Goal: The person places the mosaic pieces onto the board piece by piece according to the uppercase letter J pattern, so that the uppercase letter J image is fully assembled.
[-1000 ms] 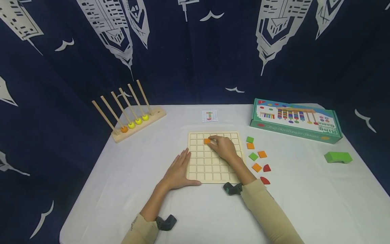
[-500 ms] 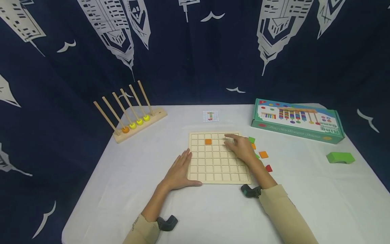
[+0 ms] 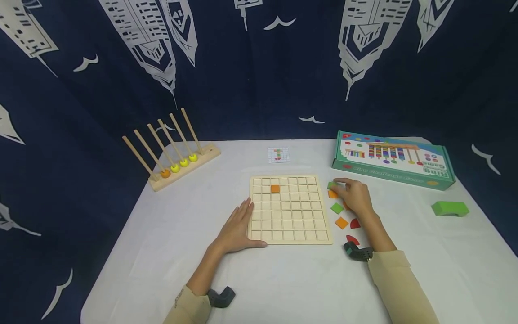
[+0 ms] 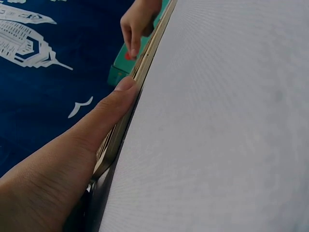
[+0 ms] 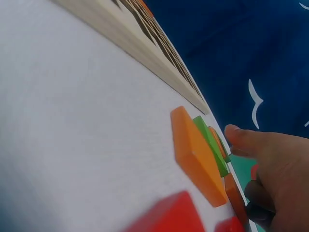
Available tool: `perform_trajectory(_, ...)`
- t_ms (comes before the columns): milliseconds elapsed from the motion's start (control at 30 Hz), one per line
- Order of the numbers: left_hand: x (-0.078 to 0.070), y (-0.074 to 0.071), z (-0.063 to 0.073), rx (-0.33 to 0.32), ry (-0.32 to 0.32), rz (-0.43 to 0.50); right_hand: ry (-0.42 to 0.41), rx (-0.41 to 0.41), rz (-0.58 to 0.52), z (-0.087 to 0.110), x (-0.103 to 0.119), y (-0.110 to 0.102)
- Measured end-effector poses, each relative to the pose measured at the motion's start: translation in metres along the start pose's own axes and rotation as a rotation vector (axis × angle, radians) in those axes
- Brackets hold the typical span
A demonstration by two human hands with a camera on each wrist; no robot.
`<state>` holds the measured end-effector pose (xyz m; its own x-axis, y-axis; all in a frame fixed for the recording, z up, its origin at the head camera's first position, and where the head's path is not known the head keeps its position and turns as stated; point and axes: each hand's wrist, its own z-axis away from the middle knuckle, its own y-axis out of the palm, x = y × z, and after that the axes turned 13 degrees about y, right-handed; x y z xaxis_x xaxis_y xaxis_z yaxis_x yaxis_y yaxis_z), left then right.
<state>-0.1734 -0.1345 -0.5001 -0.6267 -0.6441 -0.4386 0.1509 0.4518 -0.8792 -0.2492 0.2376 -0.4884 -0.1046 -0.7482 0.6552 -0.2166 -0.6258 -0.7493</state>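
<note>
A pale wooden grid board [image 3: 289, 211] lies on the white table, with one orange square tile [image 3: 275, 188] in a cell near its top. My left hand [image 3: 236, 227] rests spread at the board's near left corner, fingers along the left edge and thumb [image 4: 113, 108] along the near edge. To the right of the board, my right hand [image 3: 356, 198] pinches a green square tile [image 3: 330, 185] between thumb and index finger, at the far end of the loose tiles. Close by lie an orange tile [image 3: 332, 194], another green tile [image 3: 337, 208] and red quarter-round pieces [image 3: 355, 223].
A card [image 3: 278, 155] with a coloured J pattern lies beyond the board. At back left stands a wooden peg rack [image 3: 208, 153] with beads. A green game box [image 3: 392, 159] is at back right, near a green arch block [image 3: 450, 209]. A dark patterned curtain hangs behind.
My right hand has let go of the orange tile in the board's cell and moved right to the green tile among the loose pieces. My left hand has stayed at the board's corner.
</note>
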Motion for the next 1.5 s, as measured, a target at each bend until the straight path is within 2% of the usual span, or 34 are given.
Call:
perform_trajectory(100,0.0,0.001,0.0,-0.006,0.006,0.002,0.027,0.024,0.008,0.0,0.0,0.0)
perform_trajectory(400,0.001,0.001,0.0,-0.003,0.003,-0.007,0.089,0.006,0.055,0.001,0.001,-0.001)
perform_trajectory(800,0.001,0.0,-0.001,0.015,-0.011,0.002,0.103,0.003,0.066,0.0,-0.009,-0.003)
perform_trajectory(1067,0.0,-0.001,0.0,0.0,0.001,0.002,0.078,-0.021,0.084,0.001,-0.01,-0.005)
perform_trajectory(1200,0.0,-0.001,0.0,0.004,0.0,0.0,0.035,-0.047,0.06,0.006,0.002,-0.007)
perform_trajectory(1300,0.0,-0.001,0.001,0.009,-0.007,0.001,-0.049,-0.045,0.023,0.014,0.019,-0.004)
perform_trajectory(1400,0.0,-0.002,0.001,0.016,-0.015,0.005,-0.141,-0.029,0.003,0.022,0.039,0.005)
perform_trajectory(1500,-0.001,-0.003,0.0,0.024,-0.019,0.007,-0.196,0.013,-0.01,0.028,0.054,0.019)
